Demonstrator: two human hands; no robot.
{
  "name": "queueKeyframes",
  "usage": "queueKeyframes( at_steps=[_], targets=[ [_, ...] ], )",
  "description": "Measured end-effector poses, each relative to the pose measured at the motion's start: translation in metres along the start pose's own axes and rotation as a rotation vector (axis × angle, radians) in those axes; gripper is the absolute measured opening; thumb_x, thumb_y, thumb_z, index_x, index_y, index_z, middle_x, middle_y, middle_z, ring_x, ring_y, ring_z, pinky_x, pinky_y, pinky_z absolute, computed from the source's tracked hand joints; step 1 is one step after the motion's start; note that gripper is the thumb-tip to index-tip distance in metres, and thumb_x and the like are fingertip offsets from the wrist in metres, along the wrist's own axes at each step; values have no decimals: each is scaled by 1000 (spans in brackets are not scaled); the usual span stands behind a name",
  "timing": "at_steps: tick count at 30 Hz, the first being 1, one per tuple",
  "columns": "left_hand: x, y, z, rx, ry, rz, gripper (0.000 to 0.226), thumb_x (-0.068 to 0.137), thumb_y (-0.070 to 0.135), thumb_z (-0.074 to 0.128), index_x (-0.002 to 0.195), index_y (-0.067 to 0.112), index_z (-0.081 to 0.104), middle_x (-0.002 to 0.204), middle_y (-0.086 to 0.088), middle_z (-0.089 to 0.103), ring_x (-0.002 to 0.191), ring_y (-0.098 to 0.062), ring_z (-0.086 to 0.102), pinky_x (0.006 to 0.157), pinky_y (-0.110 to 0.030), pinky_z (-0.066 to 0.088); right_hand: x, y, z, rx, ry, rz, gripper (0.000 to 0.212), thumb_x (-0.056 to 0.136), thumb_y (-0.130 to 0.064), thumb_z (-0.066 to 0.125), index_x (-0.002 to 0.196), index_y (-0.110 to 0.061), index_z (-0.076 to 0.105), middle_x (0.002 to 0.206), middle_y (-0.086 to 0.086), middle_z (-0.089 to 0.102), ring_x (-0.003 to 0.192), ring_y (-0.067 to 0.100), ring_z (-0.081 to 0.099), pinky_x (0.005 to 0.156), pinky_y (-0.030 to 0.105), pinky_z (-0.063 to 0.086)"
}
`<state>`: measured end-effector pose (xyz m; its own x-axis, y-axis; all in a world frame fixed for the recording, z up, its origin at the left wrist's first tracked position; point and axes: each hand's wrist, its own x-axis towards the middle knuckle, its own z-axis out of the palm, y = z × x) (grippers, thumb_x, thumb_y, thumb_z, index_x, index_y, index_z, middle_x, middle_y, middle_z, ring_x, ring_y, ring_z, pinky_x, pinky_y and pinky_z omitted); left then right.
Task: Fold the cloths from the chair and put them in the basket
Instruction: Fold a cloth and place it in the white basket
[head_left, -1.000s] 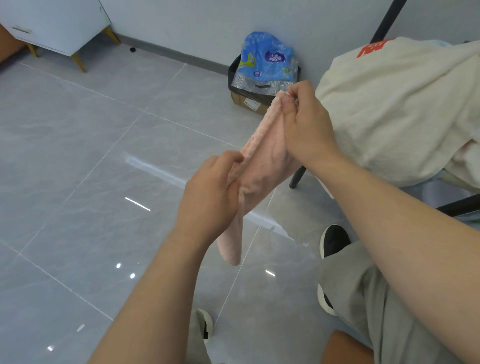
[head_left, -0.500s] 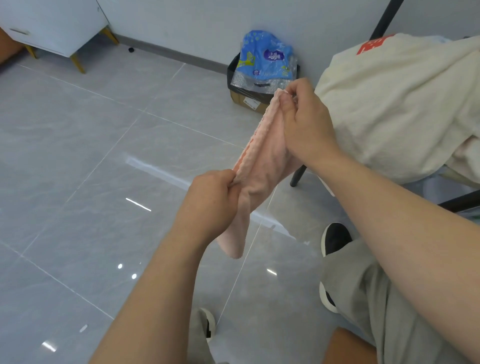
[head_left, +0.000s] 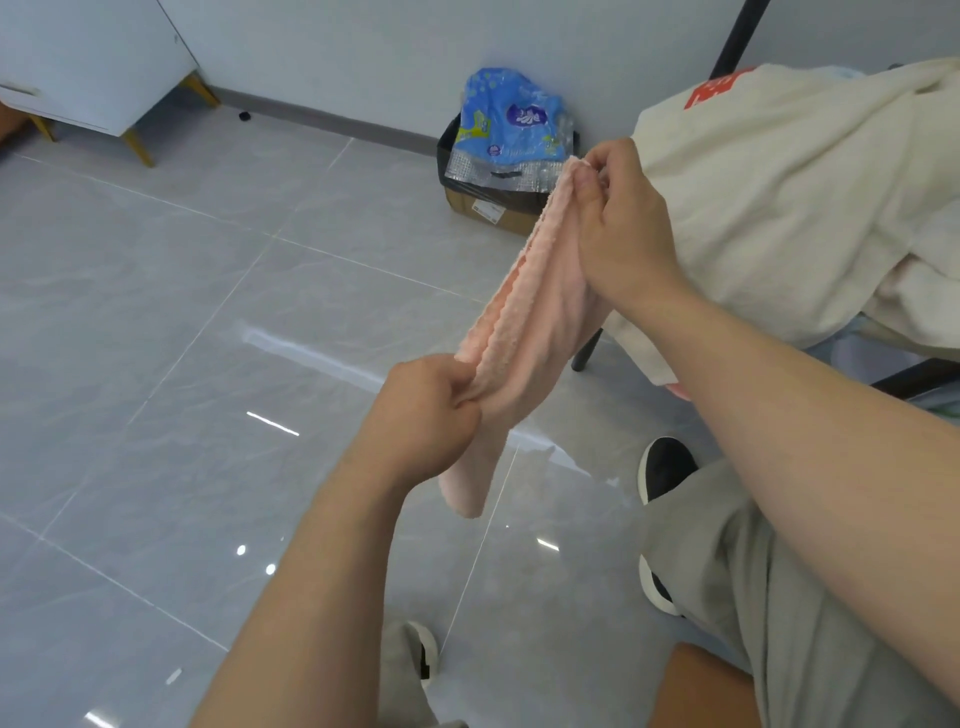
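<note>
Now the pink cloth (head_left: 524, 322) stretches diagonally in mid-air, near-left to far-right: left hand (head_left: 421, 415) pinches its near end, right hand (head_left: 618, 234) pinches the far end beside the chair's cream cloth (head_left: 779, 208).

Left hand (head_left: 421, 410) closing from a loose cupping hold into a tight pinch on the pink cloth (head_left: 535, 322), cloth drawn straighter and narrower up to right hand (head_left: 623, 234), ridged edge turning more toward camera, hanging tail perhaps slightly shorter.
</note>
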<state>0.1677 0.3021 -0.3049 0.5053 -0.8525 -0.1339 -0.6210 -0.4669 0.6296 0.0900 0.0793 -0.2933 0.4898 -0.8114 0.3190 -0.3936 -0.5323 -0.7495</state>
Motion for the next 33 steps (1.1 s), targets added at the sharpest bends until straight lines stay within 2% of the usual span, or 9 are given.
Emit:
queueKeyframes(
  at_steps=[2, 5, 11, 17, 21, 24, 26, 30, 33],
  targets=[
    [-1, 0, -1, 21, -16, -44, 22, 72, 0, 50, 59, 7, 34, 59, -2, 30, 53, -14, 24, 48, -25, 18, 2, 2, -3, -1, 19, 13, 29, 106, -34, 38, 114, -10, 51, 97, -6, 56, 90, 16, 53, 77, 32, 39],
    [-3, -7, 0, 151, -22, -65, 20, 78, 5, 50, 59, 3, 41, 60, -11, 45, 55, -22, 39, 49, -32, 25, 6, 7, -8, 13, 62, 32, 30, 106, -34, 38, 115, -9, 51, 96, -6, 57, 87, 15, 52, 74, 30, 36],
    [-9, -12, -5, 289, 35, 2, 31, 89, 18, 54, 59, 13, 46, 66, -8, 53, 63, -25, 51, 51, -33, 34, 11, 14, -11, -7, 82, 51, 30, 106, -35, 38, 117, -10, 51, 98, -5, 56, 90, 17, 53, 77, 33, 39],
    [-14, -23, -19, 233, 10, -62, 15, 84, 17, 60, 70, 13, 64, 64, -3, 56, 62, -16, 50, 48, -21, 31, 15, 20, -13, -3, 123, 99, 32, 106, -36, 37, 116, -8, 50, 95, -3, 56, 88, 19, 53, 79, 35, 39],
    [-19, -31, -33, 177, 41, -160, 12, 80, 15, 65, 69, 12, 68, 64, -12, 58, 65, -26, 55, 52, -33, 38, 16, 22, -15, -13, 142, 101, 33, 106, -35, 37, 117, -8, 50, 95, -3, 56, 94, 26, 58, 77, 35, 38],
    [-23, -36, -42, 78, 93, -226, 5, 78, 13, 70, 76, 16, 73, 65, -9, 64, 67, -25, 60, 56, -33, 44, 14, 23, -16, -30, 136, 102, 34, 106, -36, 35, 119, -8, 49, 96, -2, 56, 96, 28, 58, 74, 33, 36],
    [-24, -37, -48, 6, 143, -260, 9, 77, 12, 73, 80, 20, 70, 71, -2, 67, 71, -22, 62, 58, -34, 47, 12, 22, -16, -45, 129, 99, 35, 106, -37, 34, 120, -9, 48, 96, -1, 56, 96, 31, 58, 74, 34, 36],
    [-26, -41, -61, -128, 192, -314, 26, 77, 16, 80, 94, 27, 65, 78, 2, 67, 70, -14, 63, 55, -26, 42, 10, 19, -19, -54, 151, 81, 35, 107, -37, 32, 121, -8, 46, 100, 8, 63, 95, 34, 58, 69, 33, 32],
    [-28, -45, -70, -136, 220, -334, 9, 79, 19, 78, 82, 26, 74, 76, 2, 70, 72, -17, 64, 59, -28, 44, 8, 17, -24, -56, 148, 55, 34, 107, -36, 32, 121, -7, 46, 95, 6, 61, 94, 37, 59, 71, 37, 35]
  ],
)
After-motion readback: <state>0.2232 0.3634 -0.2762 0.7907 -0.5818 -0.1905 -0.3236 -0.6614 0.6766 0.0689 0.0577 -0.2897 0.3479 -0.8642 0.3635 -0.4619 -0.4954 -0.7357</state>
